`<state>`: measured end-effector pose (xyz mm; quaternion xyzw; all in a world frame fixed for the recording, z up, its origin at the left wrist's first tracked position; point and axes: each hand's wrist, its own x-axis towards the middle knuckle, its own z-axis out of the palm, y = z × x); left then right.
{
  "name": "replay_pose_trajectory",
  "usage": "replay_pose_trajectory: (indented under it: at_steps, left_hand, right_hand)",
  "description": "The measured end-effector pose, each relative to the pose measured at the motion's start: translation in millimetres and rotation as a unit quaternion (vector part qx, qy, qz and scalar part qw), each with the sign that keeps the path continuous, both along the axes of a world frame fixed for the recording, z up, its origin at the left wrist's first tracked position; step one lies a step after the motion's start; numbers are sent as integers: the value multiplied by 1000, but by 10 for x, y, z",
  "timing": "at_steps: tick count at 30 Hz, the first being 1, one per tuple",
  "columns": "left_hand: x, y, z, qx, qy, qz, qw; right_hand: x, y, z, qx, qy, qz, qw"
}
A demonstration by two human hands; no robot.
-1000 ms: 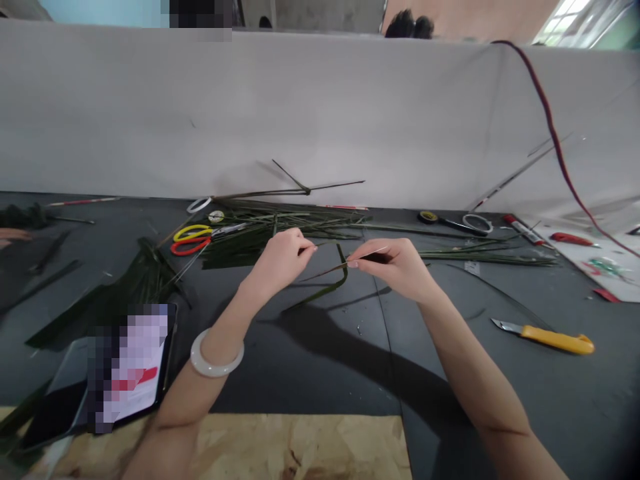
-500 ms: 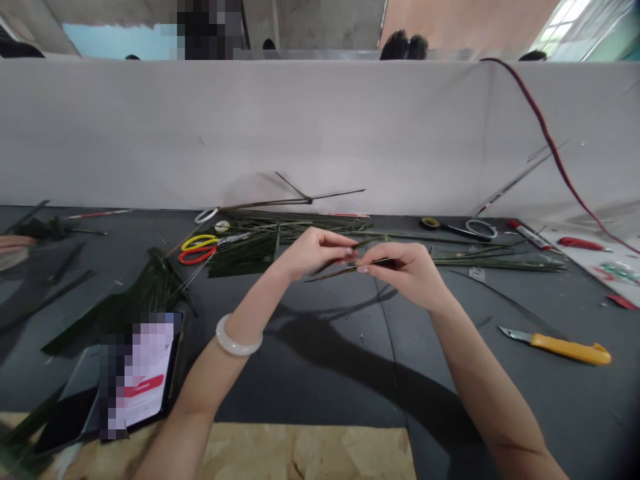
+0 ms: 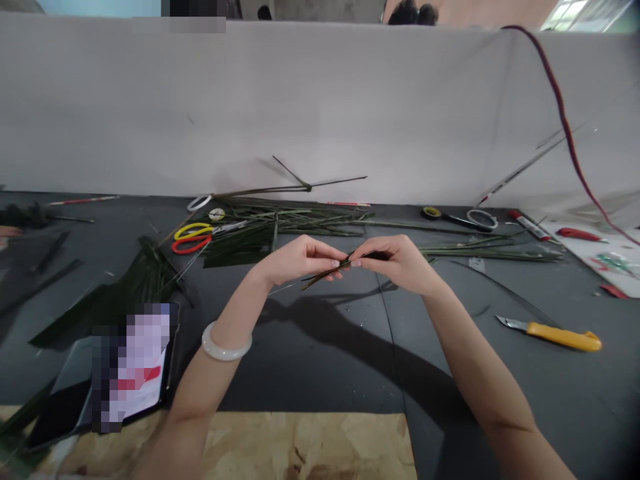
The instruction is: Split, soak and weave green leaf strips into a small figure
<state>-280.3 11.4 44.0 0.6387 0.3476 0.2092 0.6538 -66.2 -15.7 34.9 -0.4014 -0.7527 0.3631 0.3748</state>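
Note:
A narrow green leaf strip (image 3: 318, 277) is held in the air between my hands, its thin ends sticking out below my left fingers. My left hand (image 3: 300, 260), with a white bangle on its wrist, is closed in a pinch on the strip. From the other side my right hand (image 3: 395, 261) pinches the same strip, and the fingertips of both hands meet. The fingers hide the middle of the strip. Behind them lies a pile of long green leaf strips (image 3: 310, 220) along the white wall.
Scissors with yellow and red handles (image 3: 193, 239) lie left of the pile, near a broad leaf bundle (image 3: 110, 293). A phone (image 3: 145, 367) lies front left. To the right are a yellow-handled knife (image 3: 565, 337), black scissors (image 3: 460, 220) and a red cord (image 3: 560, 100). A co-worker's hand (image 3: 9, 231) shows far left.
My left hand has moved right until its fingers meet those of my right hand. A strip piece that hung down between the hands is now gathered in the fingers. The view has tilted slightly.

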Motion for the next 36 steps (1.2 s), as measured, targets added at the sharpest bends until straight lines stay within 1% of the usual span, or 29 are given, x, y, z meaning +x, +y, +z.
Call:
replay_pose_trajectory:
  at_steps: [3, 5, 8, 11, 17, 19, 22, 24, 30, 34, 36]
  left_hand:
    - [-11, 9, -14, 29, 20, -6, 999]
    - [-10, 5, -13, 35, 34, -3, 999]
    - [-1, -16, 9, 41, 53, -5, 998]
    - [9, -40, 36, 63, 65, -5, 996]
    - [32, -51, 43, 87, 89, 8, 992]
    - [35, -44, 33, 87, 90, 12, 992]
    - [32, -30, 16, 85, 90, 24, 992]
    - [29, -20, 3, 85, 90, 34, 992]
    - [48, 1, -38, 98, 84, 47, 990]
    - [79, -5, -46, 101, 96, 49, 989]
    - [88, -15, -50, 100, 94, 49, 989]
  right_hand:
    - [3, 13, -11, 7, -12, 2, 1000]
    - [-2, 18, -19, 18, -20, 5, 1000]
    - [-11, 26, -36, 43, -34, 13, 998]
    - [-15, 37, -54, 62, -47, 15, 997]
    - [-21, 63, -74, 89, -67, -16, 994]
    - [-15, 74, -84, 81, -64, -20, 994]
    - [10, 92, -97, 41, -49, -19, 998]
    - [30, 98, -97, 27, -43, -26, 998]
    - [19, 96, -84, 43, -52, -77, 995]
    - [24, 114, -79, 37, 5, -61, 997]
    - [64, 122, -54, 44, 33, -70, 996]
